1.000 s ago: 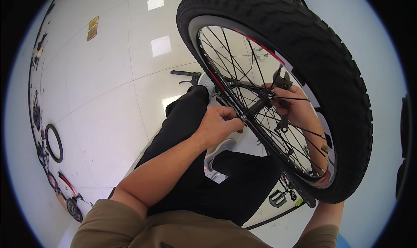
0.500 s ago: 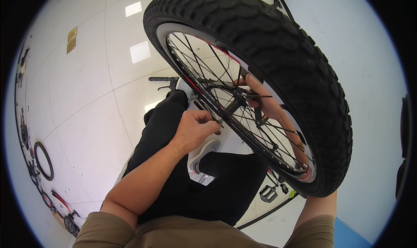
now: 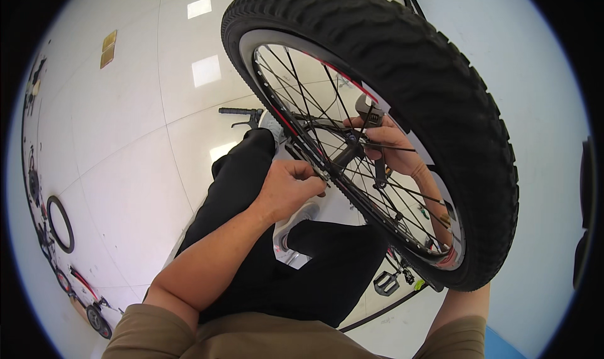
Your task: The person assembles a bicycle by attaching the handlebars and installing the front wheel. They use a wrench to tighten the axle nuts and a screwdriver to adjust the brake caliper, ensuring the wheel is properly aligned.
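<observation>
A bicycle wheel point(image 3: 454, 107) with a knobbly black tyre stands tilted in front of me. Its black hub point(image 3: 347, 153) lies between my hands. My left hand point(image 3: 290, 188) is closed in a pinch by the near-left side of the wheel, at the end of the axle. What its fingertips hold is hidden. On the far side, seen through the spokes, my right hand point(image 3: 396, 146) grips an adjustable wrench point(image 3: 372, 107). The wrench's jaw end sticks up above the fingers, and its handle shows below them near the hub.
A handlebar grip with a brake lever point(image 3: 239, 111) pokes out beside my left leg. Below the wheel are a pedal point(image 3: 386, 283) and other bike parts. A loose tyre point(image 3: 60, 224) and a small wheel point(image 3: 99, 321) are at the far left. A pale wall point(image 3: 535, 107) rises on the right.
The wheel has shifted slightly to the right and turned a little. The wrench's jaw end now shows above my right hand. My left hand stays pinched at the axle end.
</observation>
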{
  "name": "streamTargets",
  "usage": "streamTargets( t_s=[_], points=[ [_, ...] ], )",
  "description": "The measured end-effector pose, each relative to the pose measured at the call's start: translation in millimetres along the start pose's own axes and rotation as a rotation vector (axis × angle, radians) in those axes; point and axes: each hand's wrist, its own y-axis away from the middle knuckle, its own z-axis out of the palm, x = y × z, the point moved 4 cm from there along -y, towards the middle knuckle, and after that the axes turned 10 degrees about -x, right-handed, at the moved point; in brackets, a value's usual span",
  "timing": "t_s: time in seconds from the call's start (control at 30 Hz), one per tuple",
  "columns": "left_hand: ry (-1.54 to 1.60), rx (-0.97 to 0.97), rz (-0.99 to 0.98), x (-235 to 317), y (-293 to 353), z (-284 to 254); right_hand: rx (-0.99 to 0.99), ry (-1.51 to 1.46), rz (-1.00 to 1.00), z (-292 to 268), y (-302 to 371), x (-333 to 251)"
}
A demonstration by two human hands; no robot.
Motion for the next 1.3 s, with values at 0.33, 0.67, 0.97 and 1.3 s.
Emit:
streamTargets(
  t_s=[0.33, 0.67, 0.97, 1.3],
  points=[
    [0.016, 0.003, 0.028, 1.1, -1.5, -0.8, 0.057, 0.054, -0.007, 6.9, -1.5, -3.8],
    [0.051, 0.014, 0.03, -2.1, -0.1, -2.9, -0.004, 0.101, 0.014, 12.7, -6.3, -3.8],
    [0.023, -0.006, 0.012, -0.3, -2.3, 0.5, -0.017, 0.013, -0.051, 0.1, -6.8, 8.4],
    [0.025, -0.005, 0.027, 2.5, -3.0, 0.9, 0.004, 0.003, 0.001, -7.3, -4.6, 12.1]
  ],
)
